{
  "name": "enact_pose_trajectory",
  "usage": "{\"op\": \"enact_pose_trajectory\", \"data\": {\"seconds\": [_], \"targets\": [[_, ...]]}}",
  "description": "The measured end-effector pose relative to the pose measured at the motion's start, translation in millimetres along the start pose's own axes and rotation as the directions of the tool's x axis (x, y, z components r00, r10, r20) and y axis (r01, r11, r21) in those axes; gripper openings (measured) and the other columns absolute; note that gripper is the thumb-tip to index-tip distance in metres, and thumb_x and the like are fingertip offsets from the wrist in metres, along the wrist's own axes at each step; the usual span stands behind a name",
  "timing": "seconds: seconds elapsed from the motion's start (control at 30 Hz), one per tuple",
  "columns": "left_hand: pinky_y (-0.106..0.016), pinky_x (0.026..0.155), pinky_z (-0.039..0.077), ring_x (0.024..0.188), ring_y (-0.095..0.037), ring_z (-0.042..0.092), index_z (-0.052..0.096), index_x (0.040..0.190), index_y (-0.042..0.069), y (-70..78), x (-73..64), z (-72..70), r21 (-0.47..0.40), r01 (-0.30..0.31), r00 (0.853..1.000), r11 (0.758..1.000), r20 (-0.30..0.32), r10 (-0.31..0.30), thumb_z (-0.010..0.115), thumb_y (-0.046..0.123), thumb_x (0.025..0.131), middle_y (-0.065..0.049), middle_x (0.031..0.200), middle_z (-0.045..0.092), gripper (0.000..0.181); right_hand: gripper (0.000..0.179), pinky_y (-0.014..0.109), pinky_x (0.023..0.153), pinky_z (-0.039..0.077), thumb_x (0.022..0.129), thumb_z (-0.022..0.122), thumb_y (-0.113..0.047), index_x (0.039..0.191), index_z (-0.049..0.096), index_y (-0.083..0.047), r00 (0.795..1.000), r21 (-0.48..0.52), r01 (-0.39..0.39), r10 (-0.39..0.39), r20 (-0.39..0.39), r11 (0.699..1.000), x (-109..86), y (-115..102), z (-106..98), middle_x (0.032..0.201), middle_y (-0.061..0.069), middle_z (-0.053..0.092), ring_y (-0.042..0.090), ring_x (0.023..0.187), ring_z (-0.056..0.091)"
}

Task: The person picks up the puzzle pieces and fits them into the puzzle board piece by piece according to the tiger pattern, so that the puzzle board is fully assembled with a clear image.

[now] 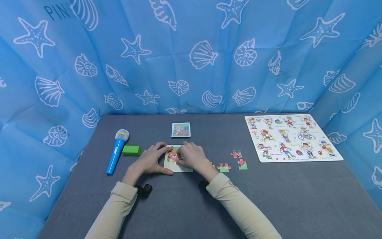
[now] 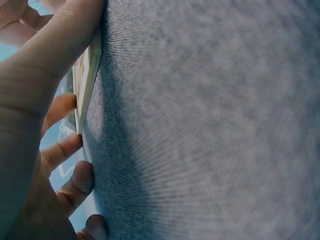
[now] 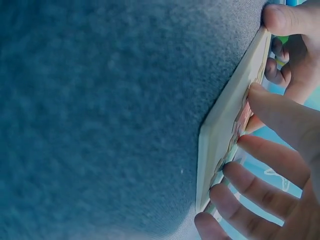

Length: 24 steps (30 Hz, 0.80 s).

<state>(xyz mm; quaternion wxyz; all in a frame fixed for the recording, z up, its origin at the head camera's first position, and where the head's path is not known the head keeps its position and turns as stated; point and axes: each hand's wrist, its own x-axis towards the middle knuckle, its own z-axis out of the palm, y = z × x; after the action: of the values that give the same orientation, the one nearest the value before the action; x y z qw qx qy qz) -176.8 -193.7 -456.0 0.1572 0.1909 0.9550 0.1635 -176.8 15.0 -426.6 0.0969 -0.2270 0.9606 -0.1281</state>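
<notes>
A small cream puzzle board (image 1: 186,169) with an orange tiger face lies flat between both hands. My left hand (image 1: 150,160) spans its left side, thumb at the near edge and index finger at the far edge; in the left wrist view fingertips meet the board's rim (image 2: 86,95). From the right, my right hand (image 1: 194,156) reaches over the board, covering part of the picture. In the right wrist view its thumb and index finger pinch at a reddish puzzle piece (image 3: 243,117) on the board, other fingertips along the far edge.
Several loose jigsaw pieces (image 1: 224,167) lie right of the board, one partly behind the right wrist. Beyond the board is a small picture card (image 1: 180,132). A green block (image 1: 132,150) and blue toy microphone (image 1: 116,154) stand left; a large sports-figure board (image 1: 290,139) lies right.
</notes>
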Motion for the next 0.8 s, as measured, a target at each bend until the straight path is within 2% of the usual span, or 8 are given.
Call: {"op": "enact_pose_trajectory", "data": {"seconds": [0.17, 0.4, 0.47, 0.67, 0.8], "targets": [[-0.066, 0.107, 0.038, 0.137, -0.035, 0.044, 0.04, 0.157, 0.031, 0.5, -0.5, 0.7, -0.004, 0.004, 1.0, 1.0, -0.003, -0.004, 0.079, 0.073, 0.072, -0.008, 0.162, 0.034, 0.103, 0.021, 0.04, 0.066, 0.052, 0.087, 0.082, -0.037, 0.095, 0.079, -0.018, 1.0, -0.005, -0.004, 0.004, -0.001, 1.0, -0.4, 0.2, 0.1, 0.098, 0.003, 0.065, 0.02, 0.084, 0.059], [-0.068, 0.108, 0.037, 0.137, -0.035, 0.043, 0.041, 0.157, 0.031, 0.7, -0.1, 1.4, -0.009, 0.006, 1.0, 1.0, -0.003, -0.006, 0.079, 0.073, 0.072, -0.008, 0.162, 0.034, 0.102, 0.019, 0.045, 0.073, 0.055, 0.09, 0.079, -0.036, 0.095, 0.078, -0.018, 1.0, -0.021, 0.012, -0.012, 0.015, 1.0, -1.6, 0.5, -0.5, 0.105, 0.005, 0.064, 0.024, 0.091, 0.059], [-0.068, 0.108, 0.037, 0.137, -0.035, 0.043, 0.041, 0.157, 0.031, 0.6, -0.1, 1.3, -0.009, 0.008, 1.0, 1.0, -0.002, -0.008, 0.079, 0.073, 0.072, -0.009, 0.162, 0.034, 0.102, 0.02, 0.045, 0.073, 0.055, 0.09, 0.079, -0.037, 0.099, 0.078, -0.019, 1.0, -0.022, 0.014, -0.014, 0.021, 1.0, -1.1, 1.8, -0.5, 0.105, 0.004, 0.064, 0.024, 0.091, 0.059], [-0.068, 0.107, 0.038, 0.137, -0.035, 0.043, 0.041, 0.157, 0.031, 0.6, 0.0, 2.0, -0.005, 0.015, 1.0, 1.0, -0.001, -0.015, 0.079, 0.074, 0.071, -0.009, 0.162, 0.034, 0.103, 0.033, 0.047, 0.075, 0.056, 0.092, 0.077, -0.037, 0.122, 0.075, -0.022, 0.999, 0.009, 0.029, -0.03, 0.017, 1.0, -2.6, 5.2, -2.2, 0.112, 0.005, 0.066, 0.026, 0.099, 0.063], [-0.068, 0.107, 0.038, 0.137, -0.035, 0.043, 0.041, 0.157, 0.031, 0.6, 0.6, 2.5, -0.002, 0.015, 1.0, 1.0, -0.002, -0.015, 0.079, 0.075, 0.071, -0.009, 0.162, 0.034, 0.103, 0.035, 0.048, 0.074, 0.056, 0.093, 0.076, -0.033, 0.125, 0.074, -0.02, 0.999, 0.051, 0.042, -0.041, -0.018, 0.998, -4.9, 7.8, -6.9, 0.113, 0.007, 0.067, 0.027, 0.099, 0.064]]}}
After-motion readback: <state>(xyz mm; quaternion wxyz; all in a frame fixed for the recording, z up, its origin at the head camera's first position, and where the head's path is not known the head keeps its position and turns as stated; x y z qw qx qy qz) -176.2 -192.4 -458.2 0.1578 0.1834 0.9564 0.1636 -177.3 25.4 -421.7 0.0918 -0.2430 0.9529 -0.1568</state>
